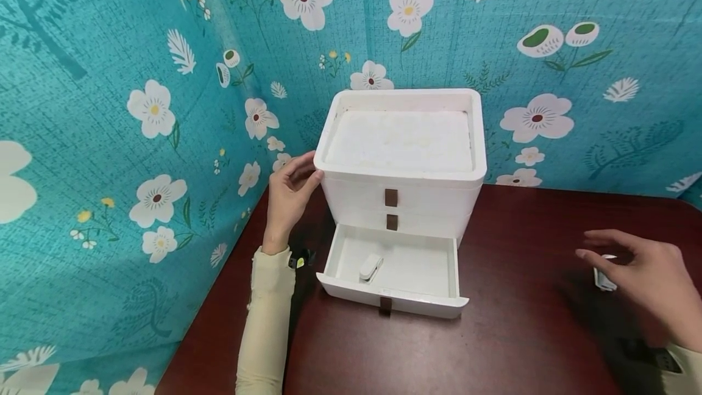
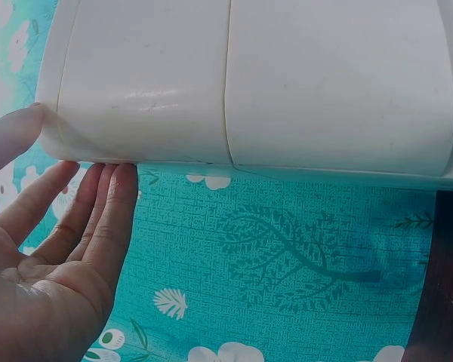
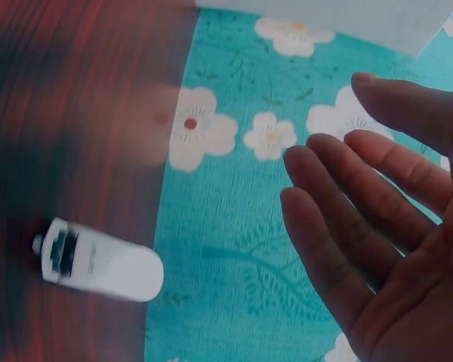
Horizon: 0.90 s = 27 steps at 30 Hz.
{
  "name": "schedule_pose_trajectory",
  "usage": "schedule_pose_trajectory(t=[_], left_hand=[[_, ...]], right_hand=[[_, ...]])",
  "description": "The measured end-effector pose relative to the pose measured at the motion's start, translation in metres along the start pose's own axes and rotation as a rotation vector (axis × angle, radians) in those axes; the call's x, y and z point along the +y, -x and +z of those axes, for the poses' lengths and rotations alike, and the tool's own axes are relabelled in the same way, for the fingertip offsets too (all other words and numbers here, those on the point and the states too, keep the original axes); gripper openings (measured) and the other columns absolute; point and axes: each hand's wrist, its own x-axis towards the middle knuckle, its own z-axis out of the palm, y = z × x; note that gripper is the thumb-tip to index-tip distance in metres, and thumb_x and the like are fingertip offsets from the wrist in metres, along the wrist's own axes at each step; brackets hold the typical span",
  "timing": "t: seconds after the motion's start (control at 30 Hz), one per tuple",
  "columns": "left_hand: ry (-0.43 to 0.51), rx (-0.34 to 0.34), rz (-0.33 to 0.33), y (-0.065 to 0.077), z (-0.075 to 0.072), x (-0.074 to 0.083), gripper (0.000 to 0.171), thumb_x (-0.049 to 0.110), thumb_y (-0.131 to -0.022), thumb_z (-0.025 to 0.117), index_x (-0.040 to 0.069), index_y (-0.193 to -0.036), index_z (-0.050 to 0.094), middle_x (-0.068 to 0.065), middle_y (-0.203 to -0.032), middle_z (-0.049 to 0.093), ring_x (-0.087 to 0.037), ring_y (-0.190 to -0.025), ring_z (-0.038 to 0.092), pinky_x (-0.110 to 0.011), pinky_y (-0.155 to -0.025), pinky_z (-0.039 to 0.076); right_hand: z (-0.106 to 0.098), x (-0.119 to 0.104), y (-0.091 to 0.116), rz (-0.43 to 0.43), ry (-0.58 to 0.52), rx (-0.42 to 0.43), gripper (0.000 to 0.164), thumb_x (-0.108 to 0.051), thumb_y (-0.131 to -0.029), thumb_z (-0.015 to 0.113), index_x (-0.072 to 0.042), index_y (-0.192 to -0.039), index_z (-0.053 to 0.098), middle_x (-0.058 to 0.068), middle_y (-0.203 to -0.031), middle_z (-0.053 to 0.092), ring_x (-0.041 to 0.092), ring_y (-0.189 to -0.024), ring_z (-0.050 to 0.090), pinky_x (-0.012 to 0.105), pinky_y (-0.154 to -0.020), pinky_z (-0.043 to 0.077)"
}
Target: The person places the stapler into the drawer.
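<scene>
A white drawer unit (image 1: 397, 200) stands on the table with its lowest drawer (image 1: 422, 267) pulled out. In that drawer lies a small white oblong item (image 1: 370, 267). My left hand (image 1: 290, 194) touches the unit's upper left side, thumb near the front corner and fingers farther back; the left wrist view shows the fingertips (image 2: 122, 177) against its edge. On the right, my right hand (image 1: 649, 276) hovers with loosely bent fingers, holding nothing. Near it on the table is a small white round-ended object (image 3: 109, 260) with a dark slot and a knob; its exact kind is unclear.
Brown pull tabs (image 1: 391, 197) mark the drawer fronts. The unit's top is a shallow tray with a raised rim (image 1: 479, 133). Teal flowered cloth (image 1: 455, 35) hangs behind and to the left of the dark red table (image 1: 526, 322).
</scene>
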Motion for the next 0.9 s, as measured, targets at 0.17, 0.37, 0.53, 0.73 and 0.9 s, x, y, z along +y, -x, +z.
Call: schedule_pose_trajectory(t=[0.17,0.37,0.53,0.73,0.9], left_hand=[[0.002,-0.003,0.002,-0.001,0.001,0.001,0.041,0.007,-0.096,0.074,0.003,-0.137,0.067,-0.019,-0.132,0.071,-0.036,-0.119,0.072,-0.025,-0.095,0.061],[0.005,0.0,0.003,0.0,0.001,0.002,0.041,0.006,-0.096,0.074,0.001,-0.136,0.067,-0.021,-0.131,0.071,-0.037,-0.118,0.071,-0.025,-0.095,0.061],[0.005,0.002,0.002,0.0,0.0,0.002,0.041,0.006,-0.096,0.074,0.001,-0.136,0.067,-0.021,-0.131,0.07,-0.038,-0.119,0.071,-0.025,-0.095,0.061],[0.002,0.002,-0.001,0.0,0.001,0.002,0.041,0.006,-0.096,0.074,0.001,-0.136,0.067,-0.021,-0.131,0.07,-0.038,-0.119,0.071,-0.025,-0.095,0.061],[0.0,0.003,-0.003,0.0,0.001,0.002,0.041,0.007,-0.096,0.074,0.002,-0.136,0.067,-0.02,-0.13,0.071,-0.038,-0.118,0.071,-0.025,-0.095,0.061]], right_hand=[[-0.003,0.008,0.0,0.068,0.056,0.02,0.039,-0.012,-0.081,0.088,0.006,-0.112,0.072,0.035,-0.102,0.073,-0.015,-0.057,0.051,0.013,-0.046,0.037],[-0.006,0.015,-0.001,0.16,0.081,0.038,0.042,-0.016,-0.083,0.086,0.009,-0.112,0.07,0.038,-0.106,0.071,0.009,-0.061,0.06,0.018,-0.049,0.033],[-0.003,0.024,0.0,0.228,-0.007,0.05,0.039,-0.005,-0.088,0.079,0.015,-0.117,0.065,0.042,-0.105,0.067,-0.031,-0.071,0.026,0.013,-0.049,0.034],[-0.007,0.033,0.004,0.428,-0.169,0.014,0.046,-0.022,-0.097,0.072,0.011,-0.127,0.061,-0.035,-0.068,0.05,-0.017,-0.062,0.045,0.016,-0.049,0.043],[-0.01,0.033,0.009,0.56,-0.276,-0.02,0.024,-0.033,-0.099,0.068,-0.017,-0.116,0.062,-0.032,-0.069,0.05,0.0,-0.056,0.055,0.03,-0.045,0.051]])
